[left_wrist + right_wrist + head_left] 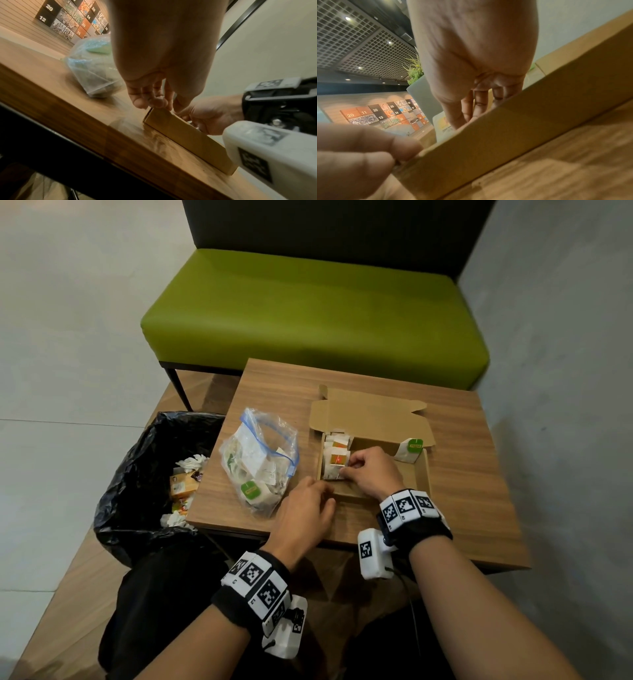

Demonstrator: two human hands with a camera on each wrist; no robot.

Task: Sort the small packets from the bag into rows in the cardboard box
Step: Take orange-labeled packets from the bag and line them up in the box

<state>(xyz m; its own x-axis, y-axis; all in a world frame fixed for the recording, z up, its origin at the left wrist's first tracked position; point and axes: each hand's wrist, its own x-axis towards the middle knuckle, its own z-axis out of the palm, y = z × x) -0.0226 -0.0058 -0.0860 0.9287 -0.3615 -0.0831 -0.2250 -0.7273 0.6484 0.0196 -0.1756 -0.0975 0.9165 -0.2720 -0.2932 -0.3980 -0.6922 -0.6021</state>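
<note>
An open cardboard box lies on the wooden table, lid flap folded back. A row of white packets with orange labels stands along its left side. My right hand reaches into the box and pinches the front orange-labelled packet, seen white behind the box wall in the right wrist view. My left hand holds the box's near-left corner with curled fingertips. A clear zip bag of packets lies left of the box. One green-labelled packet leans in the box's far right corner.
A bin lined with a black bag and holding rubbish stands at the table's left edge. A green bench sits behind the table. A wall runs close on the right. The zip bag is just beyond my left hand.
</note>
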